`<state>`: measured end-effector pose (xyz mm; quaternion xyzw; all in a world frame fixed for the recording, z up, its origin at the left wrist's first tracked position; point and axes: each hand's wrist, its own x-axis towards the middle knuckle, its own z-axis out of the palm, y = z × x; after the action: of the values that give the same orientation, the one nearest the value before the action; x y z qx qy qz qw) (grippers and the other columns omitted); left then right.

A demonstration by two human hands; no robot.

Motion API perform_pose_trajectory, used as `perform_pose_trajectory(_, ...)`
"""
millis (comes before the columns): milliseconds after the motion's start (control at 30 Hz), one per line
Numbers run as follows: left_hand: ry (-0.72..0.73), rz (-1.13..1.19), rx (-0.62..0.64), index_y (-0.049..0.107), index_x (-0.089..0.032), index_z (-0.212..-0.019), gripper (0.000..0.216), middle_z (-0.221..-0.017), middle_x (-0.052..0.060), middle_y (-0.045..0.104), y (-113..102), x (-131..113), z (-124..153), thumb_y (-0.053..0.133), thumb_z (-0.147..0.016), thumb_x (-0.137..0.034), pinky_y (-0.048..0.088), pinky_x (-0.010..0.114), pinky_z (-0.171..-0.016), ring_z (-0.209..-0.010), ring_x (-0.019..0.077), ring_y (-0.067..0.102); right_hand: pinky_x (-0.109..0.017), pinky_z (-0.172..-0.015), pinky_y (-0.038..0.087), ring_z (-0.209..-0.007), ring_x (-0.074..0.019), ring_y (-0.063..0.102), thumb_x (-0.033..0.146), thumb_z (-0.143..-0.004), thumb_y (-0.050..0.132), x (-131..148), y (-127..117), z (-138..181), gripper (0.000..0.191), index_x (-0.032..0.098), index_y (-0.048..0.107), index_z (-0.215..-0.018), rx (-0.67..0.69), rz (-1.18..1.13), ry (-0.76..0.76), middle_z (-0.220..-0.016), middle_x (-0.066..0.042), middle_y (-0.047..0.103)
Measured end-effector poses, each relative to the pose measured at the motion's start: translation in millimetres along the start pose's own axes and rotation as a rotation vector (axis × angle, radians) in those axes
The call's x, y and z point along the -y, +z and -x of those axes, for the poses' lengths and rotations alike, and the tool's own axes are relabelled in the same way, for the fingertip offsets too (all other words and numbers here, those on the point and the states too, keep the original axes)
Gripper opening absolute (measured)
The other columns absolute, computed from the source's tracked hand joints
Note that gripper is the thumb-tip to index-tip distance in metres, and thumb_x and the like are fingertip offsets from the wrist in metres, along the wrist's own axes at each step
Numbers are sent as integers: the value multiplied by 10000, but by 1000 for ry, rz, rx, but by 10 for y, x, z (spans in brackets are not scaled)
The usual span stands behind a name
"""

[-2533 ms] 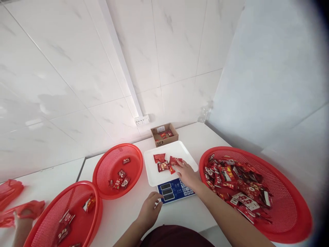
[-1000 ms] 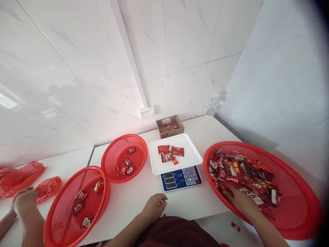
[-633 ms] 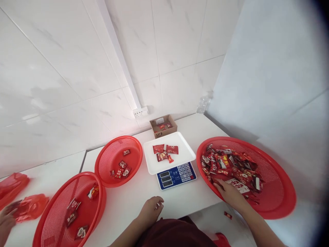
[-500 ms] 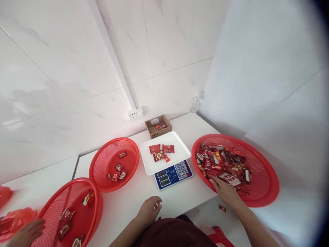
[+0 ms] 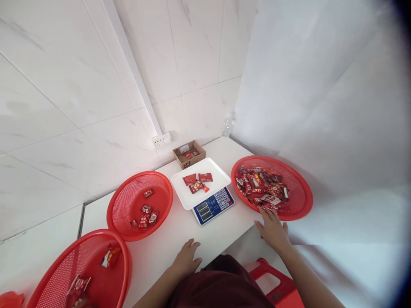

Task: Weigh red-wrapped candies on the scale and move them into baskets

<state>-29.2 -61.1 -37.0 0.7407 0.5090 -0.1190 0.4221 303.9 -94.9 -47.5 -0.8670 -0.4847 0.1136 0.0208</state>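
Note:
My right hand [image 5: 272, 226] lies flat with fingers spread at the near rim of a large red basket [image 5: 302, 201] heaped with red wrapped candies [image 5: 260, 188]. It holds nothing. My left hand [image 5: 188, 256] rests palm down on the white table [image 5: 167, 248] near its front edge, fingers loosely apart and empty. Between the baskets stands a scale with a blue keypad [image 5: 212, 204]; its white tray [image 5: 183, 196] carries several red candy packets [image 5: 195, 183].
A smaller red basket [image 5: 125, 222] with several candies sits left of the scale. Another red basket [image 5: 58, 278] lies at the lower left. A small cardboard box [image 5: 189, 155] stands by the wall socket [image 5: 161, 139]. A red stool [image 5: 276, 291] is below the table edge.
My right hand has slid back out of the candy heap to the basket's near rim. The view has swung right, so the other person's hands at the left have left the picture.

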Motion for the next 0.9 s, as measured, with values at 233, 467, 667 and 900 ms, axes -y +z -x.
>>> perform_pose_trajectory(233,97,-35,57,445,-138,-1311,592,-1435,128,362,48,98,-3,531,-742,-276,234,337,-1101,-1336,234,302,-512,-984,352,-1334,-305,267,341,-840,353,-135,182,225,525,176,393,-1337,-43,-39,-14,-1475,-122,287)
perform_pose_trajectory(467,141,-4,46,459,-105,-1290,570,-1369,136,440,91,131,20,490,-743,-261,286,296,-1067,-1263,215,407,-479,-998,362,-1261,-315,379,350,-802,425,-352,284,103,493,113,510,-1226,-225,-150,-114,-1310,-179,486)
perform_pose_trajectory(667,129,77,15,508,-149,-1235,519,-1305,103,516,156,95,-3,485,-726,-249,320,296,-1041,-1207,207,465,-443,-1021,353,-1214,-270,442,373,-812,416,-428,120,-226,464,134,537,-1191,-303,-306,-142,-1240,-146,546)
perform_pose_trajectory(900,-6,289,-42,501,-165,-1231,500,-1254,96,562,169,-164,-225,464,-756,-316,427,301,-914,-1076,209,558,-388,-983,378,-1184,-251,475,377,-818,401,-642,-87,-936,512,114,462,-1253,-201,-320,2,-1249,-160,536)
